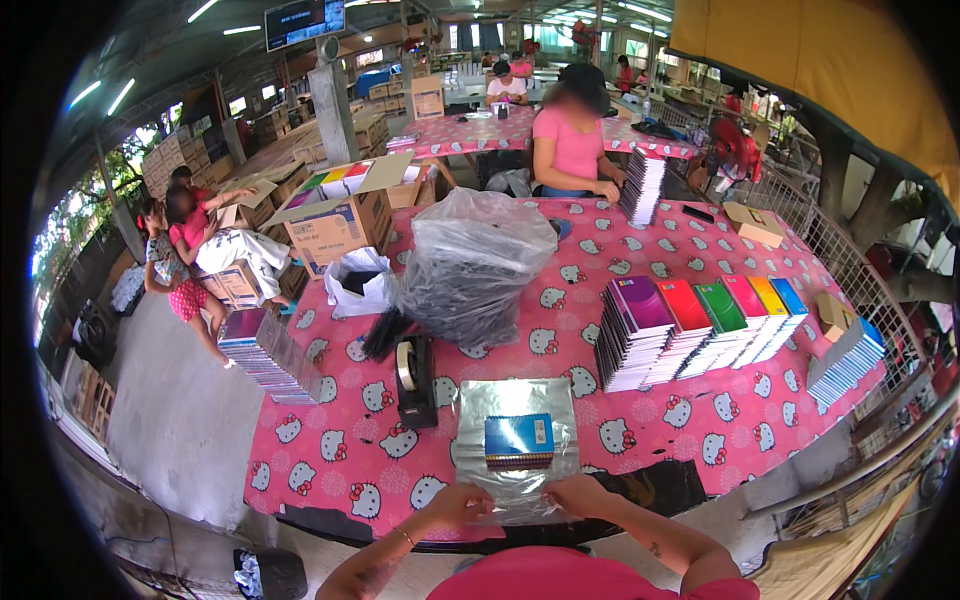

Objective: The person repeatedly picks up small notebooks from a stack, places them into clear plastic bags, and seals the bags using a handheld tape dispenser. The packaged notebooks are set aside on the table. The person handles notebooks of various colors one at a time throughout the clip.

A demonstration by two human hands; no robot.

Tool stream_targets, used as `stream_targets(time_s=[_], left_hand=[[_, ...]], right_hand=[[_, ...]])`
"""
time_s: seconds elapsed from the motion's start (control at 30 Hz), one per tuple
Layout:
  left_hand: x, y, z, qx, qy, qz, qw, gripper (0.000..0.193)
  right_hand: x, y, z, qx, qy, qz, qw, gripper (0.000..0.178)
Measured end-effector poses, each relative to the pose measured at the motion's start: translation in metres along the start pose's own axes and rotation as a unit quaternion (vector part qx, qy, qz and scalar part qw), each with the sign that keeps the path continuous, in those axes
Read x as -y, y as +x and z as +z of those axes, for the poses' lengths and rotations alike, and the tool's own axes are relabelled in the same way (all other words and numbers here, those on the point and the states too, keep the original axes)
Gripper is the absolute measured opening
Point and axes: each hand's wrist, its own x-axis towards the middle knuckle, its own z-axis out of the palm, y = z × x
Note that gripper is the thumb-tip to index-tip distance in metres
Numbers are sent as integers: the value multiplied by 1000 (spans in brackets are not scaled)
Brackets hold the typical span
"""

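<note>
Pink shirt (565, 578) faces blue-covered notebooks (518, 435), seemingly atop shiny clear plastic (515, 396).

Both hands are right at the near edge of the table (620, 440), left hand (465, 503) and right hand (578, 495) pinching the near end of a clear plastic sheet (470, 405). Lying flat on it, a blue-covered stack of notebooks (519, 436)! Just to the left stands a black tape dispenser (417, 400), a bulging plastic bag (480, 255) beyond it. Over on the right, a row of notebook stacks (690, 335) runs purple, red, green, pink, yellow, blue. Across the table, a co-worker (568, 150) in pink sits beside a tall notebook pile (643, 188).
</note>
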Motion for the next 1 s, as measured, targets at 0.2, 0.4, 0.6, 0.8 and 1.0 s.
stream_targets(time_s=[0.2, 0.4, 0.6, 0.8, 1.0], left_hand=[[-9, 0, -2, -10, 98, -69, 993, 19], [0, 21, -42, -240, -8, -20, 970, 18], [42, 71, -52, -304, -354, -91, 880, 16], [23, 93, -61, -382, -69, -97, 916, 16], [16, 190, -75, -253, 52, 21, 966, 22]], right_hand=[[5, -4, 12, -72, -90, -44, 992, 31], [-25, 2, -37, -153, 183, 96, 966, 26], [42, 16, -33, -235, -40, 26, 971, 44], [61, 59, 3, -310, -114, 2, 944, 51], [65, 59, 6, -311, -120, 21, 943, 49]])
